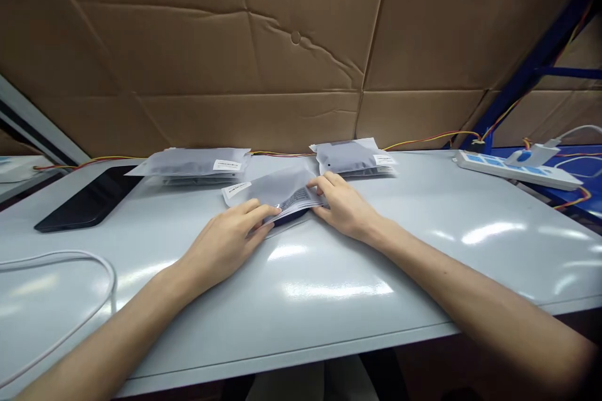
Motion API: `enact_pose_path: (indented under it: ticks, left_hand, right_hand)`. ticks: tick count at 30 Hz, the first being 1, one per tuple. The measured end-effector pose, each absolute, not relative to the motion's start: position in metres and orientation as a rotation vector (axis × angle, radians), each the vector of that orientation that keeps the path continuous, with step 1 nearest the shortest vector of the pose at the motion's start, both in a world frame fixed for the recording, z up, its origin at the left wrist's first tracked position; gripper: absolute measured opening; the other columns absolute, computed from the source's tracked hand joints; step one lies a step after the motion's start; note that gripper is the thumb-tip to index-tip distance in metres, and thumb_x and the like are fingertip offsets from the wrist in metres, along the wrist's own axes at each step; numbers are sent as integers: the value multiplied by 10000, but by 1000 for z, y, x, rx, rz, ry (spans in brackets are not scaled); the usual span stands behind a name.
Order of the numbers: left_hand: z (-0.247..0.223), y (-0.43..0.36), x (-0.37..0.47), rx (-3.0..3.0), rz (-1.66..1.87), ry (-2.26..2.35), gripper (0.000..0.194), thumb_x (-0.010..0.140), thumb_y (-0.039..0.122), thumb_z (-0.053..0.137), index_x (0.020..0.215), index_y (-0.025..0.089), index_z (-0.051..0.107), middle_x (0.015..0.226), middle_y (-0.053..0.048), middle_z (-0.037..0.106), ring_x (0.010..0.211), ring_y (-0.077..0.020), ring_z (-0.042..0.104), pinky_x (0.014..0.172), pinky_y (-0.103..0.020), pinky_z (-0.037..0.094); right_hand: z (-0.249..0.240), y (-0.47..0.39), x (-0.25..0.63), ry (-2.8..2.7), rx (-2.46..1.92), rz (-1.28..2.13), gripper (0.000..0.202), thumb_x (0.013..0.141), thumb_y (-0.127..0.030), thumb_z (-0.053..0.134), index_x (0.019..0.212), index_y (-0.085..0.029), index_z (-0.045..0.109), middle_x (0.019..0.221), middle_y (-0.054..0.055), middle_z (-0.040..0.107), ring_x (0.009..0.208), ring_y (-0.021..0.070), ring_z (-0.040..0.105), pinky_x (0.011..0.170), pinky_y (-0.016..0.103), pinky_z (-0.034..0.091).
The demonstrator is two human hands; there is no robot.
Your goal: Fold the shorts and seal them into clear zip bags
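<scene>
A frosted plastic bag (282, 185) with a white label at its left end lies at the middle of the table, its near edge raised. Something dark shows inside or under that edge. My left hand (230, 235) pinches the bag's near left edge between thumb and fingers. My right hand (342, 205) grips its right end, thumb below and fingers on top. Behind to the left is a stack of similar labelled bags (192, 161), and behind to the right another stack (352, 155).
A black tablet-like device (89, 199) lies at the left, with a white cable (101, 258) nearer me. At the right back sits a white power strip (517, 169) with plugs. Brown cardboard (291, 62) stands behind the glossy table (329, 319); red and yellow wires run along its base.
</scene>
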State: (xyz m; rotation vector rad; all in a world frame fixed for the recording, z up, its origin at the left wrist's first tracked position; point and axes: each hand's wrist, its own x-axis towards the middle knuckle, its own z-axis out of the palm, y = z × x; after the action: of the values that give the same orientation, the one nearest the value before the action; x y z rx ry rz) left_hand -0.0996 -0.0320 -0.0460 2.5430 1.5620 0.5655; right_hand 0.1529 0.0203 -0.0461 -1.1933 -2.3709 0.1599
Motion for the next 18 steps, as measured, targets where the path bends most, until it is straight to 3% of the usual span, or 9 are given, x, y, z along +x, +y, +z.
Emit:
enact_pose_path:
  ticks: [18]
  left_hand:
    - [-46, -34, -95, 2570, 587, 1688, 313, 988, 333, 470, 1213, 329, 687, 913, -3, 672, 742, -187, 607, 664, -317, 439]
  right_hand:
    - [-53, 25, 157, -2359, -1120, 195, 416, 835, -54, 553, 1229, -186, 577, 1106, 101, 600, 1066, 256, 608, 933, 429, 538]
